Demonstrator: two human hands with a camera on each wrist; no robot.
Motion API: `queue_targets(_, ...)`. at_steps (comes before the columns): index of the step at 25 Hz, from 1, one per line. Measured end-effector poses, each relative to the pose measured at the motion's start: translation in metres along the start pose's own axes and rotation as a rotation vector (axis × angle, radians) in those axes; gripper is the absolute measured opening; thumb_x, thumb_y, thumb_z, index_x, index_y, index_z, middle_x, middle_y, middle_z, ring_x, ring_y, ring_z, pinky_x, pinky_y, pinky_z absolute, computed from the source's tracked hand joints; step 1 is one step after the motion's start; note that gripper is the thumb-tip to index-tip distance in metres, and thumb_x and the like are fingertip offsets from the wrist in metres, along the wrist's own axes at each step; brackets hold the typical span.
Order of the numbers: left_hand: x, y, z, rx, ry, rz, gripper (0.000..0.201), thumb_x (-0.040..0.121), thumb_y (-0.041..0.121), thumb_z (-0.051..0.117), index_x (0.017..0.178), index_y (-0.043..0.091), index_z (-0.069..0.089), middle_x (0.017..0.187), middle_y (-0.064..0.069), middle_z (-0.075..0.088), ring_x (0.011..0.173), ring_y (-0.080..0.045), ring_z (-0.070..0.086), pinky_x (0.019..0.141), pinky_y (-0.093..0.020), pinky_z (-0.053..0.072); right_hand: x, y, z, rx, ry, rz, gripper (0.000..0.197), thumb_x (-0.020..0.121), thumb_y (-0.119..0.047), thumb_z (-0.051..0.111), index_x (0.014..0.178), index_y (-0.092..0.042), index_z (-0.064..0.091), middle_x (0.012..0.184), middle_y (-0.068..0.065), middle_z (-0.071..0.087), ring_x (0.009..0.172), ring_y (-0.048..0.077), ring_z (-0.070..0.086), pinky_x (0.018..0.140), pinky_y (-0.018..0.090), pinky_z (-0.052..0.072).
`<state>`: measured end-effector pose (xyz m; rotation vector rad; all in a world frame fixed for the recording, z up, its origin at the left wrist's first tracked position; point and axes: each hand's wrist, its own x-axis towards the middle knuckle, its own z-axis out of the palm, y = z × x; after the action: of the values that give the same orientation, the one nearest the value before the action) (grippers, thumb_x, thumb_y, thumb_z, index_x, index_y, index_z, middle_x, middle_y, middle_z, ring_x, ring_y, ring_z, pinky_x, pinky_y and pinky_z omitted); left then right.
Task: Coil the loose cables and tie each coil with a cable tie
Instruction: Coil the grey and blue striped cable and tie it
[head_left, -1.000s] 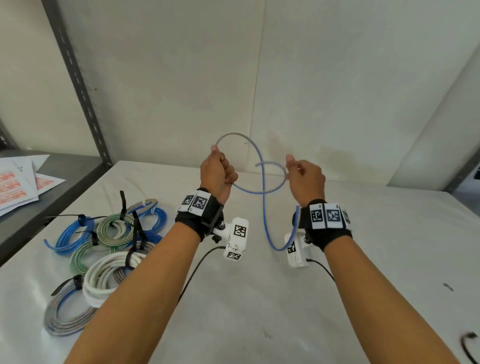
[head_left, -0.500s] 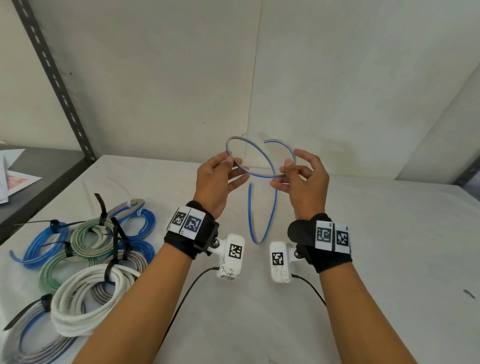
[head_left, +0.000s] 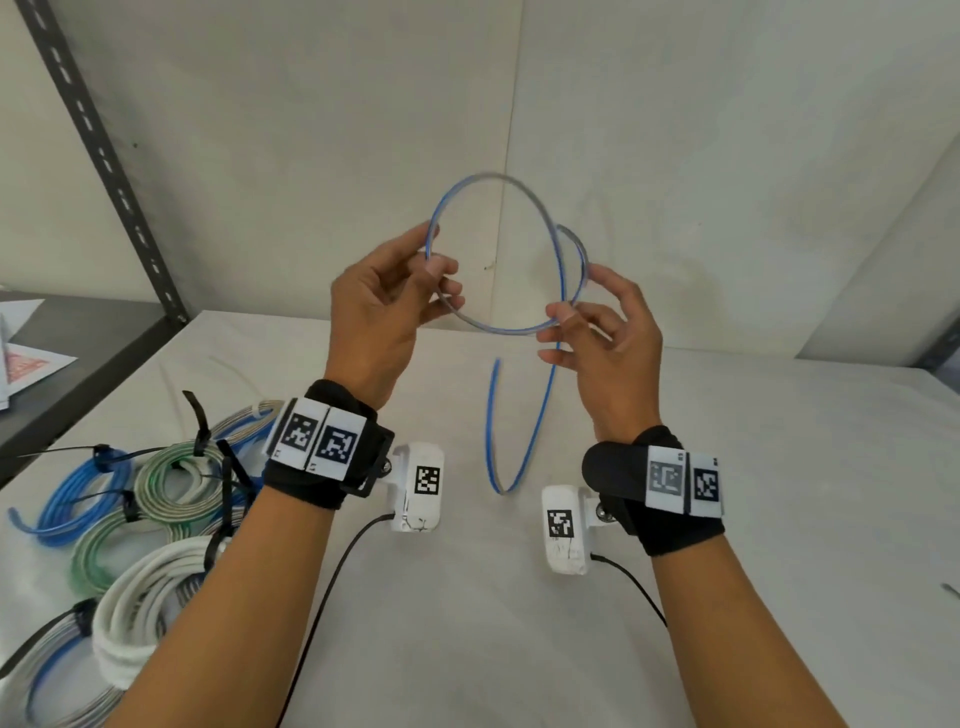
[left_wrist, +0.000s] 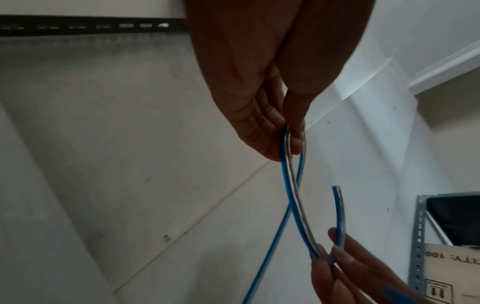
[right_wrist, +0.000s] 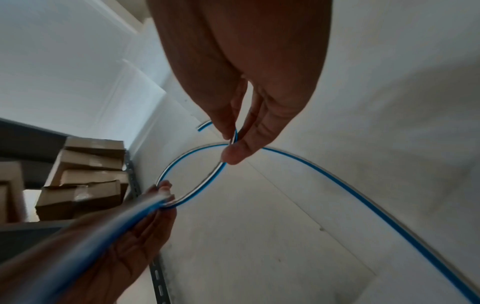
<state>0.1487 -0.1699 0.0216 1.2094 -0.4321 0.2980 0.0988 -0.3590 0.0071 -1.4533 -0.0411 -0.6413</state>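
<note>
Holding a blue-and-grey cable (head_left: 556, 244) up in front of a pale wall, both hands are raised above the white table (head_left: 779, 493) and set apart from each other. The left hand (head_left: 384, 306) pinches the left side of the cable's loop between thumb and fingertips; the left wrist view shows 2 strands passing through that pinch. The right hand (head_left: 602, 338) pinches the loop's lower right side where the strands cross, its remaining fingers loosely spread. 1 short end (head_left: 571, 239) curls up beside the loop, near the right hand. The long tail (head_left: 493, 415) hangs below the hands in a U shape, its free end pointing up between the 2 wrists. At the table's left edge lie several finished coils (head_left: 156, 483) in blue, green, white and grey, each cinched with black cable ties (head_left: 200, 421).
</note>
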Motion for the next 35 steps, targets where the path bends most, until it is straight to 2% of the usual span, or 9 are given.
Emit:
queue_targets(4, -0.002, 0.018, 0.003, 0.126, -0.081, 0.089, 0.025, 0.098, 0.003, 0.06, 0.121, -0.002, 0.066, 0.097, -0.012, 0.073, 0.084, -0.023, 0.07, 0.078, -0.038, 0.06, -0.001, -0.01, 0.003, -0.196, -0.028, -0.216, 0.027, 0.099, -0.009, 0.06, 0.12, -0.021, 0.07, 0.095, 0.011, 0.067, 0.068, 0.015, 0.065, 0.058, 0.035, 0.059)
queue_targets(7, -0.006, 0.015, 0.007, 0.171, -0.158, 0.017, 0.027, 0.095, -0.001, 0.064, 0.121, -0.004, 0.067, 0.107, -0.018, 0.073, 0.092, -0.026, 0.071, 0.079, -0.041, 0.062, -0.001, -0.006, 0.001, -0.465, -0.069, -0.397, 0.031, 0.102, -0.007, 0.053, 0.12, -0.022, 0.073, 0.098, -0.006, 0.059, 0.083, 0.004, 0.061, 0.06, 0.041, 0.059)
queue_targets(13, -0.013, 0.014, 0.01, 0.216, -0.29, -0.14, 0.028, 0.092, -0.002, 0.065, 0.12, -0.005, 0.068, 0.101, -0.026, 0.074, 0.085, -0.033, 0.075, 0.08, -0.038, 0.062, -0.004, -0.007, 0.005, -0.752, -0.049, -0.605, 0.027, 0.096, -0.009, 0.06, 0.113, -0.024, 0.076, 0.098, -0.001, 0.065, 0.092, 0.022, 0.058, 0.063, 0.043, 0.054)
queue_targets(16, -0.015, 0.014, 0.008, 0.268, -0.34, -0.205, 0.03, 0.088, 0.0, 0.071, 0.117, -0.004, 0.07, 0.096, -0.022, 0.075, 0.081, -0.031, 0.075, 0.079, -0.038, 0.062, -0.01, -0.012, 0.008, -0.694, -0.012, -0.535, 0.019, 0.092, -0.02, 0.069, 0.11, -0.026, 0.071, 0.093, -0.009, 0.071, 0.085, 0.016, 0.064, 0.065, 0.045, 0.054)
queue_targets(20, -0.013, 0.01, 0.006, 0.385, -0.387, -0.229, 0.026, 0.089, 0.002, 0.072, 0.114, -0.002, 0.071, 0.089, -0.021, 0.075, 0.075, -0.024, 0.074, 0.077, -0.04, 0.063, -0.012, -0.015, 0.005, -0.753, -0.081, -0.44, 0.038, 0.093, -0.028, 0.07, 0.129, -0.036, 0.062, 0.087, -0.011, 0.07, 0.088, 0.014, 0.064, 0.071, 0.038, 0.053)
queue_targets(25, -0.012, 0.009, 0.002, 0.542, -0.39, -0.202, 0.014, 0.089, 0.006, 0.073, 0.103, 0.003, 0.075, 0.084, -0.014, 0.076, 0.077, -0.025, 0.075, 0.078, -0.038, 0.063, -0.006, -0.008, -0.001, -0.98, 0.01, -0.51, 0.013, 0.095, -0.035, 0.067, 0.101, -0.027, 0.076, 0.091, -0.001, 0.051, 0.091, 0.019, 0.047, 0.073, 0.031, 0.038)
queue_targets(27, -0.01, 0.01, -0.001, 0.557, -0.4, -0.203, 0.012, 0.089, 0.007, 0.074, 0.101, 0.005, 0.075, 0.083, -0.013, 0.076, 0.076, -0.022, 0.075, 0.076, -0.034, 0.062, -0.004, -0.009, -0.002, -0.896, -0.063, -0.54, 0.008, 0.094, -0.027, 0.068, 0.094, -0.022, 0.074, 0.098, -0.002, 0.059, 0.092, 0.015, 0.051, 0.081, 0.03, 0.041)
queue_targets(30, -0.011, 0.012, -0.001, 0.576, -0.423, -0.191, 0.012, 0.089, 0.01, 0.075, 0.1, 0.007, 0.077, 0.082, -0.011, 0.077, 0.075, -0.018, 0.074, 0.074, -0.03, 0.062, -0.004, -0.012, -0.002, -0.624, -0.151, -0.356, 0.005, 0.095, -0.02, 0.068, 0.09, -0.019, 0.069, 0.089, -0.007, 0.07, 0.084, 0.006, 0.064, 0.076, 0.017, 0.049)
queue_targets(35, -0.011, 0.009, 0.003, 0.552, -0.416, -0.171, 0.013, 0.089, 0.01, 0.074, 0.101, 0.007, 0.077, 0.08, -0.008, 0.076, 0.075, -0.014, 0.072, 0.074, -0.032, 0.062, 0.004, -0.017, -0.005, -0.446, 0.007, -0.291, 0.005, 0.093, -0.02, 0.07, 0.089, -0.022, 0.069, 0.082, -0.008, 0.071, 0.077, 0.014, 0.066, 0.07, 0.025, 0.052)
